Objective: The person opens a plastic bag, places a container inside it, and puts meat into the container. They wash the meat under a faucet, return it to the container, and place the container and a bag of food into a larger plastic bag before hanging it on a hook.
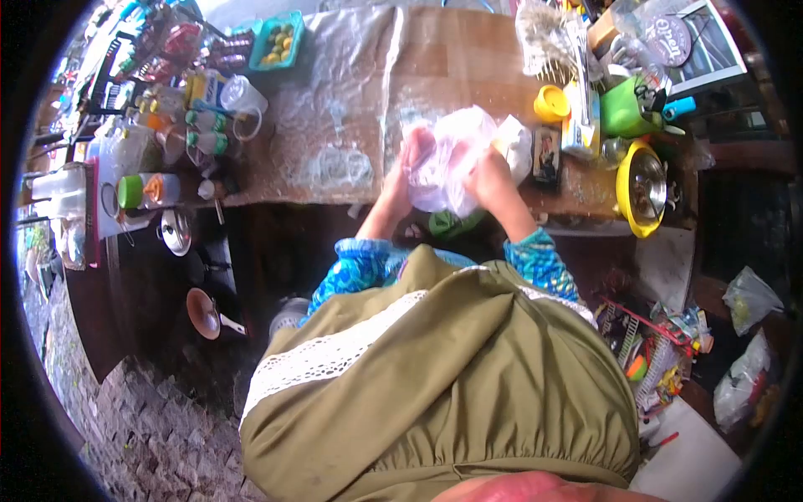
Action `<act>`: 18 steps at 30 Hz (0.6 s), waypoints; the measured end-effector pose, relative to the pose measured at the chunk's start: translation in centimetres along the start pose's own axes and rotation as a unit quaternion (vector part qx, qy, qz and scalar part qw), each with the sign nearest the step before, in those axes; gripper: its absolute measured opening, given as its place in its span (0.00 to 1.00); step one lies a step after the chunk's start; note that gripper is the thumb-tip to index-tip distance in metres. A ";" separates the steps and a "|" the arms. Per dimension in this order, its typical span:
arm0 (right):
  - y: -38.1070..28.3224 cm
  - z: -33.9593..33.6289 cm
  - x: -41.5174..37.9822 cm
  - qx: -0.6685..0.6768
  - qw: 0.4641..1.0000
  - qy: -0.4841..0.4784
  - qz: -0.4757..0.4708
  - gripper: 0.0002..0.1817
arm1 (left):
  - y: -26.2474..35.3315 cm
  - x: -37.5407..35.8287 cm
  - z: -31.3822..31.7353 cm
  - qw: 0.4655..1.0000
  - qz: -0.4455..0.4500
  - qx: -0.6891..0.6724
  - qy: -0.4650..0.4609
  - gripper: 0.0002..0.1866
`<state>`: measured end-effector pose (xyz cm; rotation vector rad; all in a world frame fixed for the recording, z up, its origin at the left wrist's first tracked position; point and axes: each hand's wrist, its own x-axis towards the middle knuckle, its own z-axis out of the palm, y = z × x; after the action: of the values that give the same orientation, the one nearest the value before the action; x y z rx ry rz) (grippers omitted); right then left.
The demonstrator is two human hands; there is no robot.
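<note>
The left hand and right hand are standing apart, each gripping one side of a thin plastic bag, which is sitting at the counter's front edge. Judging by this, the person is handling or opening the film; the next move is probably calling for a light, even hold.

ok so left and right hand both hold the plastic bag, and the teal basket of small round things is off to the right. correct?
Not quite: the teal basket of small round things is off to the left, as the head view shows. The left hand and right hand do both hold the plastic bag.
</note>
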<state>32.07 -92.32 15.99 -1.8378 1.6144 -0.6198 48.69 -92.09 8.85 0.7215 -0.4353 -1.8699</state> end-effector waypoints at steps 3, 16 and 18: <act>1.0 1.8 1.1 0.072 0.996 0.025 -0.055 0.15 | 0.4 -0.1 1.1 0.999 -0.026 0.015 0.025 0.32; 10.7 4.5 6.6 0.064 0.992 -0.103 -0.039 0.15 | 0.5 2.3 2.2 0.998 0.026 0.027 -0.056 0.23; 7.1 2.4 5.4 0.091 0.993 -0.068 -0.020 0.14 | 0.2 2.6 1.4 0.997 0.020 0.030 -0.064 0.25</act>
<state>29.58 -97.87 9.01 -1.7423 1.3901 -0.6234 47.18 -94.61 9.27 0.6295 -0.5859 -1.8791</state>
